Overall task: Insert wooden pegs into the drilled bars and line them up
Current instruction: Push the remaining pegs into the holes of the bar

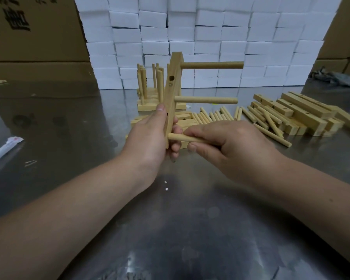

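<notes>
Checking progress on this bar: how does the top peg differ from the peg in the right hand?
The top peg juts from the bar untouched; the lower peg is pinched by the right hand. The top peg shows whole; the lower peg is half hidden by that hand, its tip at the bar's bottom end, seating unclear. Both are pale round dowels.

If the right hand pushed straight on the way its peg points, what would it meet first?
The peg in the right hand points at the lower end of the upright bar that the left hand grips. That bar comes first; the tip looks about at its face, though depth is unclear.
</notes>
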